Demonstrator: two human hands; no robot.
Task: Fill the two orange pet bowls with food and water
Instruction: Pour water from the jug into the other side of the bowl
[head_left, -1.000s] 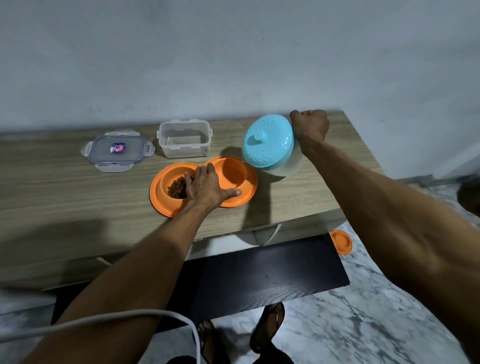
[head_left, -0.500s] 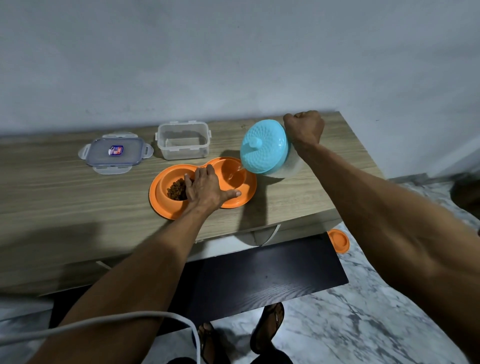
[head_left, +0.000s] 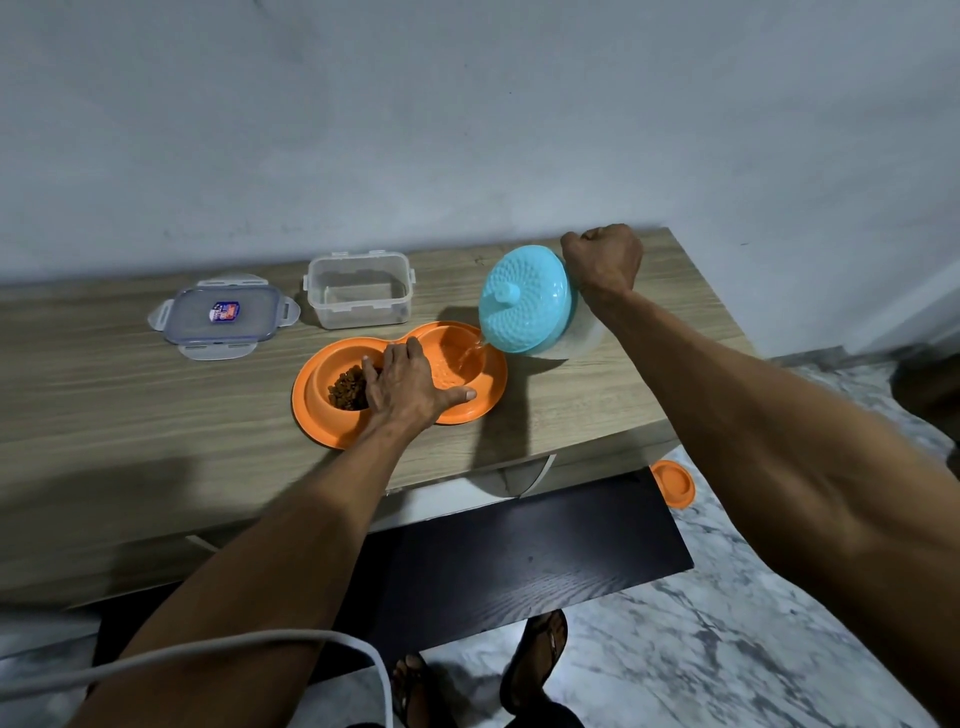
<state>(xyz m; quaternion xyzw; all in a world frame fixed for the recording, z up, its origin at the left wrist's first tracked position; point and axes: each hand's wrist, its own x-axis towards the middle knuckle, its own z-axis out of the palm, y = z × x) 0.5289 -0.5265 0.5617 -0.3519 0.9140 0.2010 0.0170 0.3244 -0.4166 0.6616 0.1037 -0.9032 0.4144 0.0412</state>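
An orange double pet bowl (head_left: 317, 421) lies on the wooden table (head_left: 104, 405). Its left well holds brown kibble (head_left: 347, 388). Its right well (head_left: 457, 364) takes a thin stream of water (head_left: 474, 351). My left hand (head_left: 410, 387) lies flat across the middle of the bowl, fingers spread, pressing on it. My right hand (head_left: 602, 260) grips the handle of a clear jug with a turquoise lid (head_left: 524, 301), tilted steeply to the left over the right well. The jug's handle is hidden inside my fist.
A clear, empty-looking plastic container (head_left: 358, 288) stands behind the bowl, its lid (head_left: 226, 317) lying to the left. A dark board (head_left: 519, 561) sits under the table's front edge. A small orange lid (head_left: 672, 483) lies on the marble floor. A white cable (head_left: 208, 654) crosses the lower left.
The jug has tipped further to the left and down over the right well, and water now pours from it. My left hand has stayed on the bowl.
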